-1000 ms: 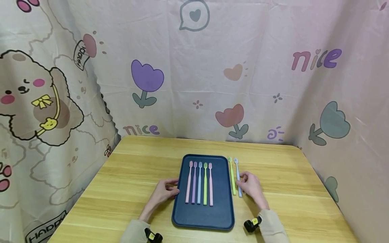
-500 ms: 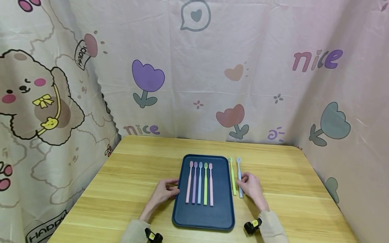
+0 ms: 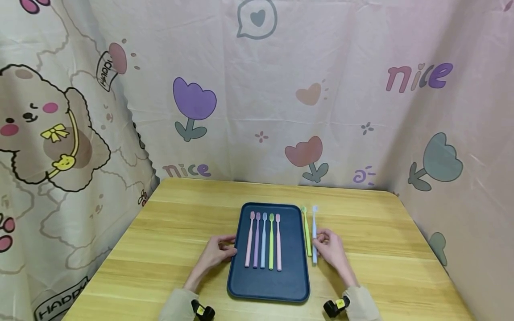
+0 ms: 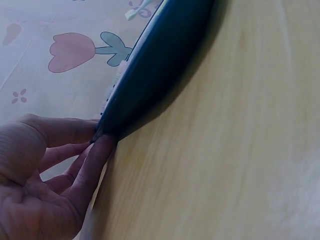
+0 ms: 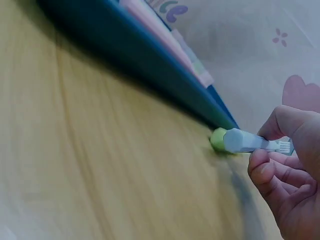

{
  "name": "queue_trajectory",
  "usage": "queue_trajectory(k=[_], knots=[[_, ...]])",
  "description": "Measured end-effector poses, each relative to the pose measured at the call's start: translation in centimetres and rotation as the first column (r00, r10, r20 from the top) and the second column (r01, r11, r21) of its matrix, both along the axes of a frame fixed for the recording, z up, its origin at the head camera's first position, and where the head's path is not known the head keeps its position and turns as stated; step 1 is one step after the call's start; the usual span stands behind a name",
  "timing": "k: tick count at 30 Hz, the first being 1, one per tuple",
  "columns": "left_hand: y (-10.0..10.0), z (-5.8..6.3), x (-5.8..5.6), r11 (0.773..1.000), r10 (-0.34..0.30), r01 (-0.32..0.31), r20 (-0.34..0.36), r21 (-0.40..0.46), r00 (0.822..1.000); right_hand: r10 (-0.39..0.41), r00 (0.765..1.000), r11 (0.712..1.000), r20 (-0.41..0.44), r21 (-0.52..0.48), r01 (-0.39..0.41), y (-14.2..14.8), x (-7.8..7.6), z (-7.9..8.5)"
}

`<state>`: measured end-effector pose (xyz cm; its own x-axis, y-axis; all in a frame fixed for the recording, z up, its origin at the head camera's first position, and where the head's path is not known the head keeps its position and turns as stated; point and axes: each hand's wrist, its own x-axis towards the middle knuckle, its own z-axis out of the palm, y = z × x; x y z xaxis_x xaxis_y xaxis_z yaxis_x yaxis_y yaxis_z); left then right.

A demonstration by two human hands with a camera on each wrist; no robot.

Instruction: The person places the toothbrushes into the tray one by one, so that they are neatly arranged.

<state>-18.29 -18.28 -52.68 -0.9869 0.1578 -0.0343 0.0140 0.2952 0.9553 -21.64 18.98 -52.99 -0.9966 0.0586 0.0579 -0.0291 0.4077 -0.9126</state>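
My right hand [image 3: 332, 249] pinches a light blue toothbrush [image 3: 315, 223] between thumb and fingers, just right of a dark blue tray [image 3: 273, 287]. In the right wrist view that blue toothbrush [image 5: 240, 140] points its handle end at the camera, above the wood. Beside it, a green toothbrush [image 3: 307, 234] lies along the tray's right side. At the tray's left edge my left hand [image 3: 216, 252] grips the rim; the left wrist view shows thumb and fingertips [image 4: 102, 142] on it. Several toothbrushes, including a purple one [image 3: 256, 240] and a lime green one [image 3: 271, 245], lie side by side on the tray.
The wooden table [image 3: 180, 209] extends on both sides of the tray. Behind it and at the sides hangs a printed curtain [image 3: 241, 89]. A black wrist camera [image 3: 336, 307] is strapped over the right sleeve, and another camera [image 3: 203, 311] over the left.
The blue toothbrush has moved slightly away from the green one, then turned straighter and risen a little in my right hand. The left hand, tray and toothbrushes on it stay put.
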Motion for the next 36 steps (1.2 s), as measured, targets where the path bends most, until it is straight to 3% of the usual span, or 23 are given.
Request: queue_trajectory(k=[8, 16, 25, 36], knots=[[0.0, 0.0, -0.1, 1.000, -0.001, 0.001, 0.001, -0.020, 1.000, 0.068, 0.997, 0.998, 0.027, -0.011, -0.068, -1.7, 1.1, 1.1], [0.0, 0.0, 0.0, 1.000, 0.006, -0.006, 0.002, -0.007, 1.000, 0.127, 0.991, 0.990, 0.049, 0.058, -0.130, -3.8, 1.7, 1.7], [0.1, -0.2, -0.1, 1.000, 0.010, -0.011, -0.005, -0.018, 1.000, 0.178, 0.984, 0.967, 0.027, 0.178, -0.180, -5.6, 1.6, 1.3], [0.1, 0.1, 0.1, 1.000, 0.004, -0.004, -0.004, 0.006, 1.000, 0.220, 0.975, 0.945, 0.020, 0.244, -0.219, -7.0, 1.4, 0.7]])
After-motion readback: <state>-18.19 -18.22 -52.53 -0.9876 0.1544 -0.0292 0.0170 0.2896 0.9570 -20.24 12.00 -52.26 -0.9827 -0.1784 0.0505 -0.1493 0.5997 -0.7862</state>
